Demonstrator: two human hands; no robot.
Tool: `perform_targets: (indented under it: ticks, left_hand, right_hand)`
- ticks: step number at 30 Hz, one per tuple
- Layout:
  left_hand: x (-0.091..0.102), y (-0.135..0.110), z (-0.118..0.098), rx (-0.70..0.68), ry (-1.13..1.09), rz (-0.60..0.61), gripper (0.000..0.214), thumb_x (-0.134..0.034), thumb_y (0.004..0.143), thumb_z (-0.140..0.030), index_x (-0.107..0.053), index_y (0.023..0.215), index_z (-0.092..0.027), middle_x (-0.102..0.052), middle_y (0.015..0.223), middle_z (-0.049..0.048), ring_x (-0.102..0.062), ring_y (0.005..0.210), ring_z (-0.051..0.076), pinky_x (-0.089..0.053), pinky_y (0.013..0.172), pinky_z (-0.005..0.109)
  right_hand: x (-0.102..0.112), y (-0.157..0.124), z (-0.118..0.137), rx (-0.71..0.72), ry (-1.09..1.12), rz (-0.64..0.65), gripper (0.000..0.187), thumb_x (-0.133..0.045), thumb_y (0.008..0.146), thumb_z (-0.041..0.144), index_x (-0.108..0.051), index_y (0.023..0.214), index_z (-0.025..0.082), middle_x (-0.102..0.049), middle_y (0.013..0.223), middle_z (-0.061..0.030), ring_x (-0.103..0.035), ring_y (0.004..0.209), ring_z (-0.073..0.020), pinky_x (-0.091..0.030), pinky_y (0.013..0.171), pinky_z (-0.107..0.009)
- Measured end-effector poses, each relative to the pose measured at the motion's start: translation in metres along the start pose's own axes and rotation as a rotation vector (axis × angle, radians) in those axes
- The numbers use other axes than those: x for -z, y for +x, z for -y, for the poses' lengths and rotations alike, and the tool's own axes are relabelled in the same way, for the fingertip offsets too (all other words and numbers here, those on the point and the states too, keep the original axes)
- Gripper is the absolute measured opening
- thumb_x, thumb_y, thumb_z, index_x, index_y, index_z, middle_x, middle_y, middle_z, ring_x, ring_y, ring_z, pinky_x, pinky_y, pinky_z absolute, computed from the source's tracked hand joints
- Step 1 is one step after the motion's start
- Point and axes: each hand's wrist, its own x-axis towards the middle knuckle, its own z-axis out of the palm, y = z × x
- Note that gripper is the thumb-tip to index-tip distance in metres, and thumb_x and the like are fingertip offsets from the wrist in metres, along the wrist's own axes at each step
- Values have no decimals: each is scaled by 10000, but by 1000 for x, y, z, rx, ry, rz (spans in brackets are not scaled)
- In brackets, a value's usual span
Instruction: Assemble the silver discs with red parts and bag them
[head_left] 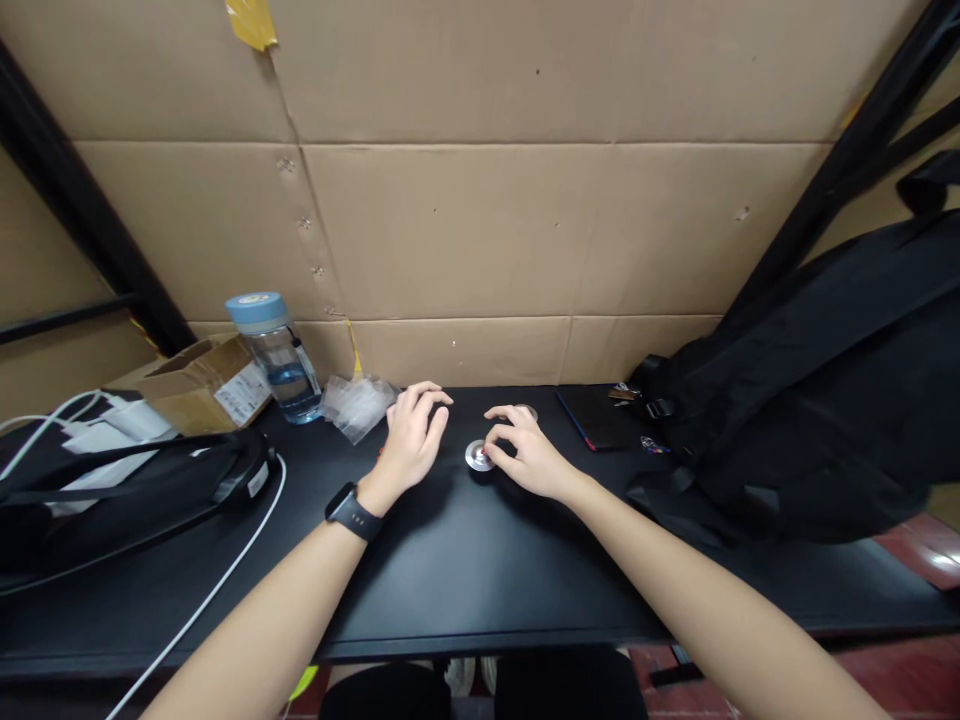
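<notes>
My left hand lies on the black table with its fingers curled downward over a small red thing that barely shows at its left edge. A black watch sits on that wrist. My right hand rests just to the right, its fingers bent, with thumb and forefinger pinched on a small round silver metal disc. A second small silver piece peeks out behind the right hand's fingers.
A clear water bottle with a blue lid, a cardboard box and crumpled clear plastic bags stand at the back left. A black bag and white cable lie left. A dark notebook and black backpack are right.
</notes>
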Motion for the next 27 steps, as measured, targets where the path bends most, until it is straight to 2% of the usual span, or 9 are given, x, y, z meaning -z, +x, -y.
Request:
perform_targets:
  ticks: [5, 8, 10, 13, 17, 18, 21, 24, 27]
  left_hand:
    - [21, 14, 37, 17, 75, 43, 151, -489, 949, -225, -634, 988, -218, -611, 1136, 75, -559, 1150, 249, -416, 1006, 417]
    - [32, 19, 56, 16, 139, 143, 172, -505, 934, -248, -672, 945, -211, -645, 1082, 72, -596, 1063, 244, -447, 953, 402]
    - [38, 19, 63, -35, 153, 244, 181, -536, 917, -274, -706, 906, -214, -664, 1033, 62, -611, 1008, 232, -460, 935, 382]
    - [43, 16, 67, -131, 169, 417, 150, -628, 859, -306, -757, 820, -238, -674, 1012, 50, -608, 998, 229, -451, 947, 374]
    - [42, 12, 66, -115, 182, 550, 71, -772, 741, -337, -790, 747, -268, -665, 1074, 47, -570, 1074, 265, -414, 984, 400]
    - [40, 12, 65, -101, 184, 565, 70, -791, 721, -338, -793, 740, -271, -661, 1090, 47, -555, 1097, 275, -402, 995, 407]
    - [35, 9, 63, -81, 219, 580, 44, -798, 714, -320, -791, 718, -277, -659, 1115, 40, -517, 1146, 294, -357, 1027, 437]
    - [31, 6, 61, -82, 248, 565, 27, -798, 717, -302, -785, 704, -282, -670, 1112, 31, -490, 1179, 308, -318, 1033, 467]
    - [29, 4, 60, -78, 244, 542, 29, -809, 704, -279, -781, 700, -273, -681, 1101, 35, -476, 1196, 320, -309, 1015, 472]
  right_hand:
    - [4, 2, -7, 6, -43, 29, 129, -623, 903, 226, -663, 781, 215, -612, 1239, -86, -532, 1141, -256, -409, 1044, -491]
    - [10, 4, -7, -12, -41, 28, 136, -623, 901, 224, -662, 771, 216, -631, 1199, -79, -545, 1099, -247, -430, 1016, -463]
    - [14, 5, -8, -23, -46, 53, 145, -630, 901, 237, -668, 764, 214, -638, 1179, -79, -554, 1074, -243, -433, 1009, -455]
    - [15, 6, -13, -21, -60, 103, 186, -617, 928, 281, -683, 767, 217, -651, 1164, -75, -569, 1054, -235, -423, 1006, -448]
    - [17, 7, -28, -131, -148, 70, 164, -589, 955, 353, -705, 933, 239, -663, 1186, -76, -568, 1092, -258, -419, 954, -445]
    - [18, 7, -34, -179, -196, 45, 155, -605, 940, 346, -699, 1004, 240, -661, 1205, -84, -558, 1118, -276, -414, 944, -449]
    - [22, 7, -50, -319, -327, 9, 291, -643, 884, 289, -659, 1167, 225, -649, 1272, -112, -525, 1186, -326, -400, 924, -465]
    - [24, 6, -65, -409, -352, 35, 333, -634, 877, 292, -646, 1203, 226, -662, 1278, -115, -545, 1176, -335, -399, 897, -455]
    - [22, 6, -74, -429, -306, 45, 322, -640, 873, 306, -648, 1190, 244, -693, 1235, -98, -586, 1131, -316, -398, 870, -424]
